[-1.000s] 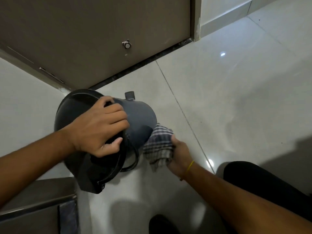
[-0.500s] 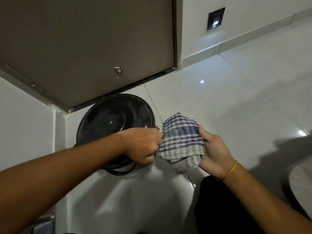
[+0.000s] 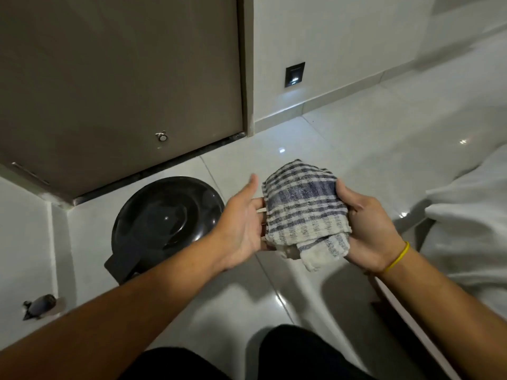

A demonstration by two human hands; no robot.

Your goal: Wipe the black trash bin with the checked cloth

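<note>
Both forearms reach out from the bottom of the view over the tiled floor [image 3: 315, 149]. The right hand [image 3: 367, 231] grips the cloth [image 3: 303, 212] bunched in its fingers; the left hand [image 3: 244, 218] is open, fingers spread, its fingertips touching the cloth's near edge (probably refolding it). Neither hand is on the bin [image 3: 164, 218], which stands upright, lid shut, beyond the left forearm by the door [image 3: 118, 78]. No wiping is under way; whether any surface remains undone I cannot tell.
</note>
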